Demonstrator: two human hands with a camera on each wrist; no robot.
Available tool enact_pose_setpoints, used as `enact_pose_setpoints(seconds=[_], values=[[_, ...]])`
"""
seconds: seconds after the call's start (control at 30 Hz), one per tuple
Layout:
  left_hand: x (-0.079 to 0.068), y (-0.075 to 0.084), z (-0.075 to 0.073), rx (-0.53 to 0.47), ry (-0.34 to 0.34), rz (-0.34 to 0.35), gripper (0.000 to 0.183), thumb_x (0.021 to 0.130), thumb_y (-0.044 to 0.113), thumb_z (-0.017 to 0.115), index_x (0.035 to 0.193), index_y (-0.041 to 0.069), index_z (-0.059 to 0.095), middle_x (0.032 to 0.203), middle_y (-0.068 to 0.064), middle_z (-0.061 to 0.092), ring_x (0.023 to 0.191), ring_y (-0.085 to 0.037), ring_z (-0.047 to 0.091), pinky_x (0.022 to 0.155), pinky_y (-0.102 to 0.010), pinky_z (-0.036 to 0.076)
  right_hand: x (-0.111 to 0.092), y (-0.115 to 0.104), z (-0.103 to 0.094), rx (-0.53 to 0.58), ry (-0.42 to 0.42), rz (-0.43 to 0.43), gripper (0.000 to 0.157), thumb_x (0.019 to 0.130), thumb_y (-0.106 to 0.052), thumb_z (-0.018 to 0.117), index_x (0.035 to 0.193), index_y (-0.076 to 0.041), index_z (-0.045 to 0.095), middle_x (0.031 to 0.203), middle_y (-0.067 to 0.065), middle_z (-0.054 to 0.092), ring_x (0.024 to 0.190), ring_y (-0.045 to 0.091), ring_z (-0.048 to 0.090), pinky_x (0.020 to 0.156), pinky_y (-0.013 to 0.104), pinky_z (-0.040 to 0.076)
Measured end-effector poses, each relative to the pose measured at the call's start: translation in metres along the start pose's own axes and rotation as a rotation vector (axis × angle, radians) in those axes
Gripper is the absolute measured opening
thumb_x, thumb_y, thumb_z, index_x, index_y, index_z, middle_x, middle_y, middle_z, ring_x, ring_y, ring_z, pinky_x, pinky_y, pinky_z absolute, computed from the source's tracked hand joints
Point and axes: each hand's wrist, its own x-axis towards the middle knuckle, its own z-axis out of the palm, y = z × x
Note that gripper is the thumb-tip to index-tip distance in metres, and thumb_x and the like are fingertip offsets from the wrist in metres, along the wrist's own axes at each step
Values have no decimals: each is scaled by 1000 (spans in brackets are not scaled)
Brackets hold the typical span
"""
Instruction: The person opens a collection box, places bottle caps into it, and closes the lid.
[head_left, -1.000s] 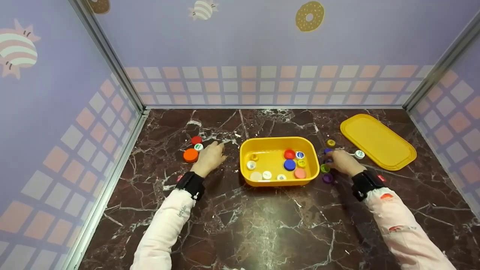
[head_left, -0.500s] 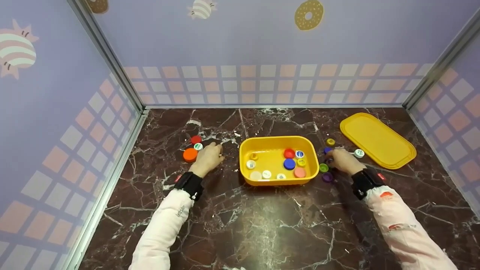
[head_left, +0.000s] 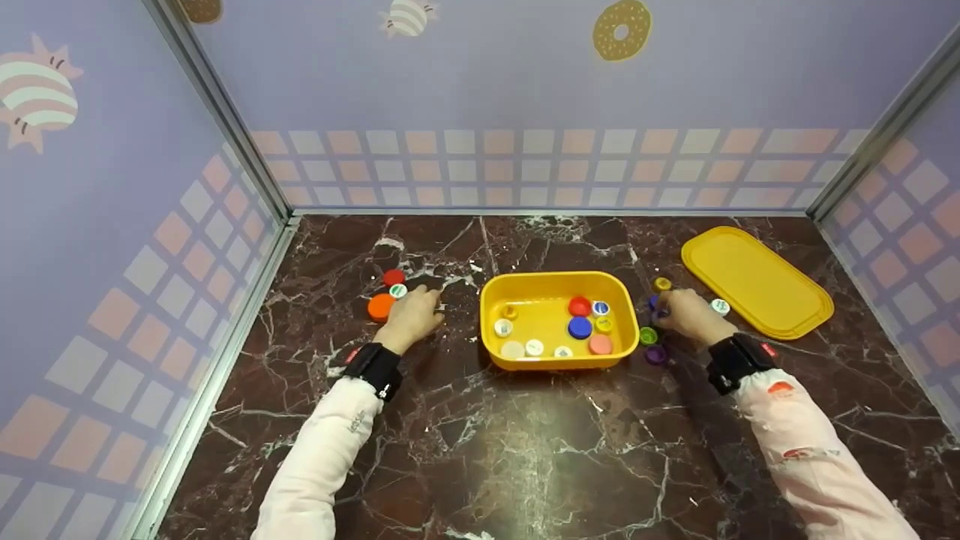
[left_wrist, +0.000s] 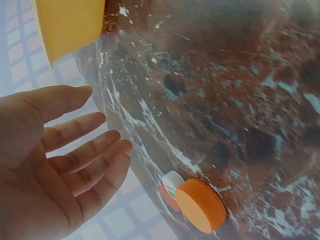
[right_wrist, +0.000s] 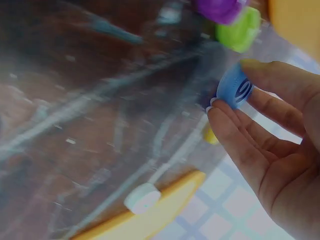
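Observation:
My right hand pinches a blue bottle cap between thumb and fingers, right of the yellow tub. Around it lie a green cap, a purple cap, a yellow cap and a white cap. My left hand hovers with relaxed fingers and holds nothing, as the left wrist view shows. Nearest to it are an orange cap, a white-and-green cap and a red cap.
Inside the tub lie several caps, among them a blue one and a pink one. A yellow lid rests flat at the back right of the dark marbled table. Patterned walls enclose the back and sides.
The right hand has shifted slightly, and the blue cap now shows between its fingers. The left hand has drifted a little left toward the orange cap.

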Motion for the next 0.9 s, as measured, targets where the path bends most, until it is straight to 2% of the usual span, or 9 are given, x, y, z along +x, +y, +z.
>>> enact_pose_setpoints(seconds=[0.17, 0.27, 0.4, 0.63, 0.9], values=[[-5, -7, 1, -9, -41, -30, 27, 78, 15, 67, 97, -2, 59, 91, -16, 52, 81, -32, 57, 65, -45, 47, 7, -15, -17, 0, 35, -1, 18, 74, -3, 69, 87, 7, 61, 75, 17, 60, 65, 30, 57, 59, 42, 47], [-7, -10, 2, -14, -64, -43, 27, 79, 16, 67, 97, -2, 59, 91, -16, 52, 82, -32, 56, 66, -44, 47, 11, -26, -25, 20, 31, 10, 18, 77, -5, 69, 89, 6, 61, 77, 16, 59, 63, 25, 55, 57, 38, 47], [-11, -14, 2, -12, -57, -48, 29, 78, 16, 67, 100, -2, 60, 92, -16, 52, 81, -33, 57, 63, -45, 47, 20, -41, -29, 48, 29, 4, 18, 79, -7, 68, 92, 4, 62, 78, 15, 57, 62, 22, 54, 55, 36, 47], [-20, -21, 4, -7, -34, -64, 24, 76, 16, 69, 90, -1, 59, 92, -17, 54, 77, -34, 58, 60, -46, 47, 40, -69, -23, 80, -1, -92, 20, 76, -4, 71, 92, 4, 62, 79, 14, 58, 68, 25, 55, 59, 37, 47], [-31, -30, 4, -25, -34, -91, 25, 77, 16, 67, 93, 0, 59, 92, -16, 54, 81, -34, 57, 63, -48, 46, 63, -88, -12, 77, -79, -133, 18, 75, -5, 71, 88, 4, 63, 75, 11, 59, 66, 23, 55, 60, 35, 47]])
